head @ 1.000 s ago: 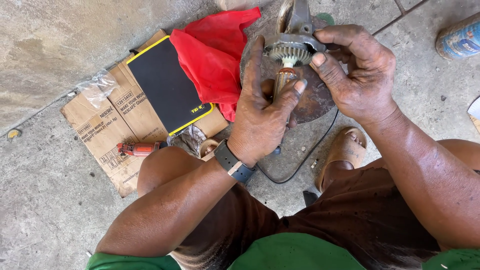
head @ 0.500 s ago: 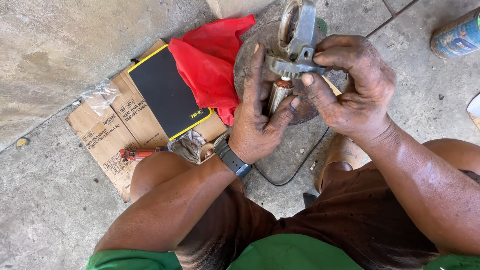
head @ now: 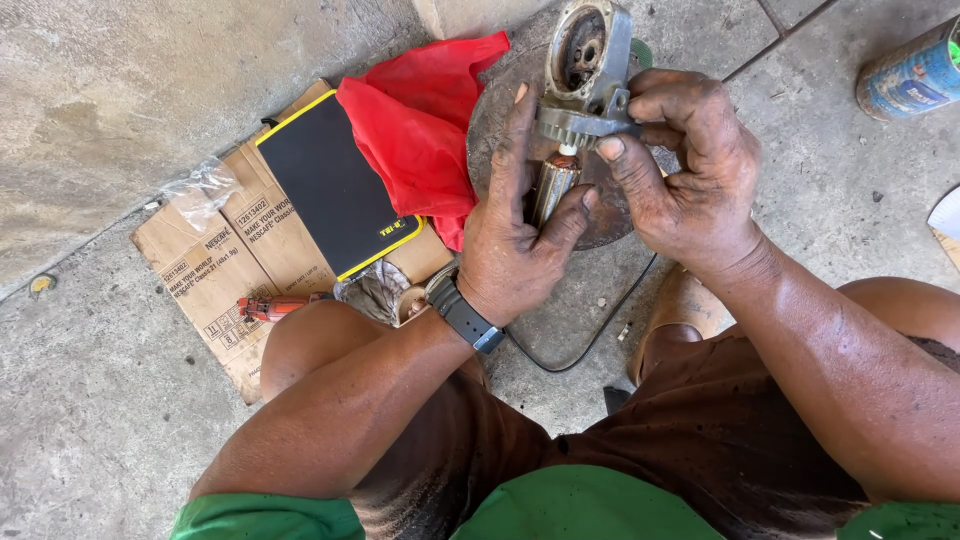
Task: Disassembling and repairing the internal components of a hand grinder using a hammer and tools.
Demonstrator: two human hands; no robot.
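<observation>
My left hand (head: 520, 235) grips a copper-wound motor armature (head: 553, 187) by its lower end. My right hand (head: 685, 165) holds the grey metal gear housing (head: 585, 70) that sits on the armature's top end, thumb pressed against its toothed collar. The housing's round opening faces up toward the camera. Both hands are over a round rusty metal disc (head: 600, 220) lying on the concrete floor. A black wristband is on my left wrist.
A red cloth (head: 420, 130) and a black case with yellow trim (head: 335, 190) lie on flattened cardboard (head: 215, 290) to the left. A red-handled tool (head: 270, 307) lies on the cardboard. A black cable (head: 590, 340) curves under my hands. A blue can (head: 915, 70) lies at upper right.
The housing has turned so its open round end now faces up, where the gear teeth showed before. Both hands stayed on the assembly and shifted slightly right.
</observation>
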